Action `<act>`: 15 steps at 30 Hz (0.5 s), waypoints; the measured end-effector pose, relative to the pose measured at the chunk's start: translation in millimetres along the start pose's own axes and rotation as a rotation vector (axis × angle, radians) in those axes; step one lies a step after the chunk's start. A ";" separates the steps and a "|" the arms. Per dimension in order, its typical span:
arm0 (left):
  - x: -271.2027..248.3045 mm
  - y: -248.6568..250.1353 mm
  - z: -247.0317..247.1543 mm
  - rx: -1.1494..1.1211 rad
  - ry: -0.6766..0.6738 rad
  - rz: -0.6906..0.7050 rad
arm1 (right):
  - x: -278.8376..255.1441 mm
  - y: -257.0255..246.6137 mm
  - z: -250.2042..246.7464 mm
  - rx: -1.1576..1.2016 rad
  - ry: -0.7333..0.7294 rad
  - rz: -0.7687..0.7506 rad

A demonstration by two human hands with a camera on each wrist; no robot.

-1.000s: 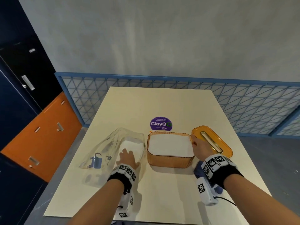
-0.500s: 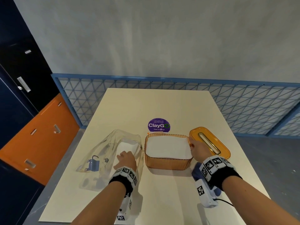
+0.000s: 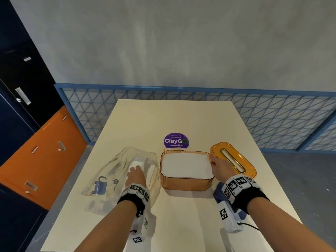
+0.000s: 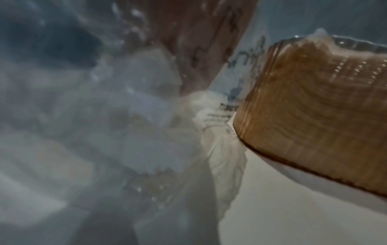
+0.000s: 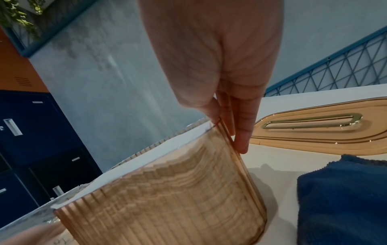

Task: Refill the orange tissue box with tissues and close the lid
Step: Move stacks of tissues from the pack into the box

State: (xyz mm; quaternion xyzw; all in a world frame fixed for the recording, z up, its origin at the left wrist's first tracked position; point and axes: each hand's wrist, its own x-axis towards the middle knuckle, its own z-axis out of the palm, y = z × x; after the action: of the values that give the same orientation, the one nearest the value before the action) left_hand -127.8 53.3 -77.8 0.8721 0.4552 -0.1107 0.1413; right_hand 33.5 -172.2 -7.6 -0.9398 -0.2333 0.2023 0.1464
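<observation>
Little has shifted since a second ago: left hand stays inside clear tissue bag, fingers laid flat on remaining white tissues; right hand still pinches right wall of orange tissue box, thumb inside, fingers outside. Box sits mid-table, packed with tissues. Lid lies just right of box, slot running away from viewer, nearest right hand.

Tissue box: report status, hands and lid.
Left hand flat on plastic bag. Right hand pinching tissue box rim; box full. Lid off, beside box.
</observation>
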 end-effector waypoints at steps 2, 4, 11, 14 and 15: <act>1.2 -5.4 -2.2 -0.033 0.040 0.010 | 0.0 0.1 -0.2 -0.013 -0.001 -0.005; -1.0 -8.1 -1.1 -0.040 0.073 0.028 | 0.1 -0.4 -0.2 -0.022 -0.001 -0.005; -10.9 -5.5 12.4 0.129 0.007 0.217 | 0.4 0.5 0.0 -0.035 0.005 -0.012; -12.1 1.4 17.9 0.193 -0.010 0.135 | 1.0 0.6 0.4 -0.023 0.000 -0.008; -12.0 2.4 19.8 0.197 -0.009 0.119 | 1.0 0.5 0.5 -0.017 -0.001 -0.007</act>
State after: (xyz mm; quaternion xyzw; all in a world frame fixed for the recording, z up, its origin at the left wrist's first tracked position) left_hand -133.8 36.0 -92.1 0.9069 0.3887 -0.1502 0.0630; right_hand 34.3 -172.1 -8.5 -0.9401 -0.2384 0.2002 0.1391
